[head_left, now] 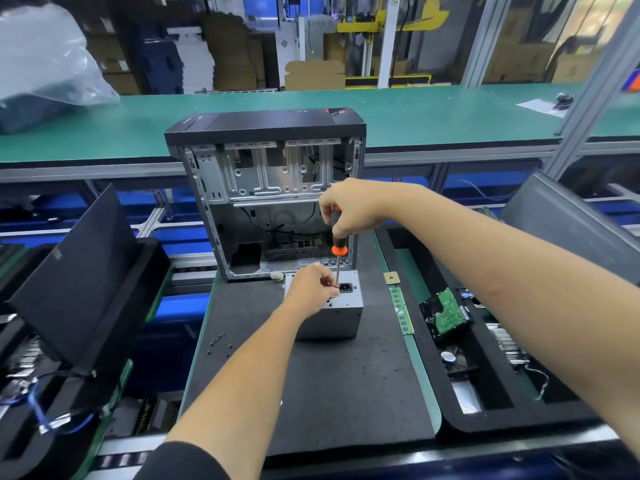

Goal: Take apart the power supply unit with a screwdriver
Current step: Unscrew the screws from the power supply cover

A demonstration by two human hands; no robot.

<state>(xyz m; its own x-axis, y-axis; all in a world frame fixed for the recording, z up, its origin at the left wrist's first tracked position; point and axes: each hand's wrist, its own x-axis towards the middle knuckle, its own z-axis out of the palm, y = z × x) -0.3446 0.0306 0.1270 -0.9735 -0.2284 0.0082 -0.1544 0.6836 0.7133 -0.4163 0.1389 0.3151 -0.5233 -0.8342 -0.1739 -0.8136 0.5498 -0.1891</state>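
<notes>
Power supply unit (329, 313), a grey metal box, standing on the dark mat of the worktop (346, 393), just near of the open computer case (273, 199). Socket face turned up. Left hand (310, 289) resting on the unit's top, grip pinching the lower shaft of the screwdriver (338, 251) close to the tip. Right hand (349, 206) above, grip curled round the orange-and-black handle, shaft upright, tip down on the top face beside the socket. Loose black screws (219, 342) scattered on the mat to the left. RAM stick (401, 310) lying to the right.
</notes>
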